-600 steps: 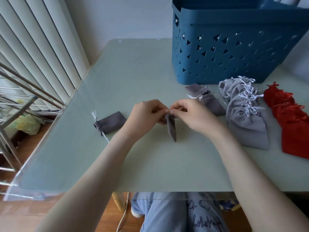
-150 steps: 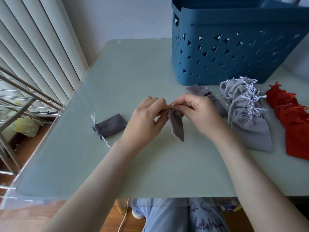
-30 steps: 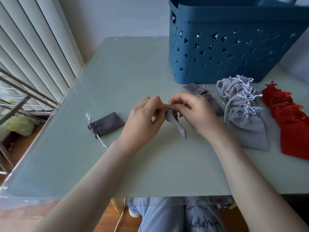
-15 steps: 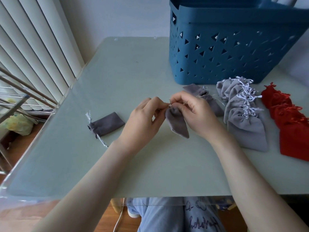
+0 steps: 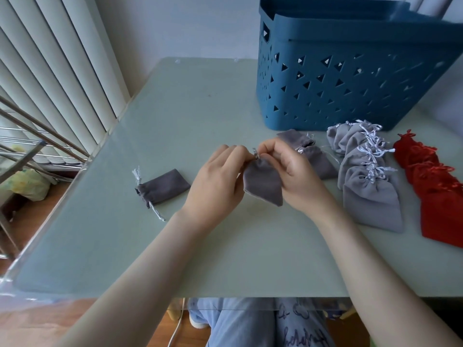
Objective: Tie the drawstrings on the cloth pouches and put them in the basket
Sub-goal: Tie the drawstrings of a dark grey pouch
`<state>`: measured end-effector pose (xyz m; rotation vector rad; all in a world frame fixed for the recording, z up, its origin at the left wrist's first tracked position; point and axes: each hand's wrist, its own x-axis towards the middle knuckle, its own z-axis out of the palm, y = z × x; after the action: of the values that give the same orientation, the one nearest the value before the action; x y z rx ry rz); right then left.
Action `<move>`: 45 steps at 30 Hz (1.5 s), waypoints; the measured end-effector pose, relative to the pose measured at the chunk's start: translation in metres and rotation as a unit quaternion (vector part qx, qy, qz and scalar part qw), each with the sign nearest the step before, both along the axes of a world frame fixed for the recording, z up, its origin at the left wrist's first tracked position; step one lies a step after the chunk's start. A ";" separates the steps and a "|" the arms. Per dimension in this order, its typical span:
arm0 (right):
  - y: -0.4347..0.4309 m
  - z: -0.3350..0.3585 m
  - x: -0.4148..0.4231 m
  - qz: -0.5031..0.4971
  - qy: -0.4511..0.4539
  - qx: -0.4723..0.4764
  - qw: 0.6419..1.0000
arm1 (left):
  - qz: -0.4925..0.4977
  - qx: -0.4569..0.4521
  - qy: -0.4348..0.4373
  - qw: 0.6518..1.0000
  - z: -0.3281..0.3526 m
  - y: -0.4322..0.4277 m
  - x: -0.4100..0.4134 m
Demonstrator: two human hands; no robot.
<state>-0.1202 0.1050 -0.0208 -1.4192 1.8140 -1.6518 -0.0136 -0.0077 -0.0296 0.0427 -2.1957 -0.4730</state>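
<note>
pouch (image 5: 261,182) turned flat-on, btwn L hand (image 5: 215,181), R hand (image 5: 295,176), drawstring (image 5: 255,154) pinched

Dark cursive lettering is printed on the light-blue trousers (image 5: 238,326) at bottom centre of the frame, too blurred to read. No other text is legible.

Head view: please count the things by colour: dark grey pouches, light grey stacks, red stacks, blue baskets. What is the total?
Dark grey pouches: 4 (the held pouch, one at the left, two behind the right hand)
Light grey stacks: 1
Red stacks: 1
Blue baskets: 1
Total: 7. The stacked pouches overlap too much to count.
</note>
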 end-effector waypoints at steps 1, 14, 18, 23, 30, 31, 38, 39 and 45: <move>0.000 0.001 0.000 0.003 0.000 0.000 1.000 | -0.006 0.007 0.004 1.000 0.000 -0.001 0.000; 0.000 0.005 0.003 -0.010 -0.019 0.015 1.000 | 0.084 0.041 0.070 0.993 -0.002 0.000 -0.002; 0.001 0.006 0.002 0.001 -0.027 0.020 0.999 | 0.054 0.027 0.047 0.997 -0.002 -0.002 -0.002; 0.002 0.004 0.002 -0.010 -0.034 0.021 0.999 | 0.062 -0.059 0.039 0.996 -0.005 -0.006 -0.006; 0.001 0.000 -0.003 -0.097 0.022 0.072 0.992 | 0.072 -0.089 -0.004 0.993 -0.005 -0.005 -0.007; 0.002 0.001 -0.004 -0.113 0.047 0.084 0.989 | 0.061 -0.083 -0.006 0.995 -0.003 -0.003 -0.006; 0.005 0.005 -0.006 -0.109 0.038 0.091 0.989 | 0.061 -0.092 0.020 0.994 -0.002 -0.005 -0.002; 0.005 0.007 -0.004 -0.090 -0.005 0.077 0.993 | 0.068 -0.084 0.027 0.994 -0.002 -0.005 -0.001; 0.013 0.026 -0.001 0.029 -0.171 0.075 0.982 | 0.092 -0.060 0.043 0.993 0.005 0.006 -0.003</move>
<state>-0.1207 0.1178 0.0054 -1.0392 1.6456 -1.5795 -0.0162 -0.0017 -0.0243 0.1556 -2.1071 -0.2359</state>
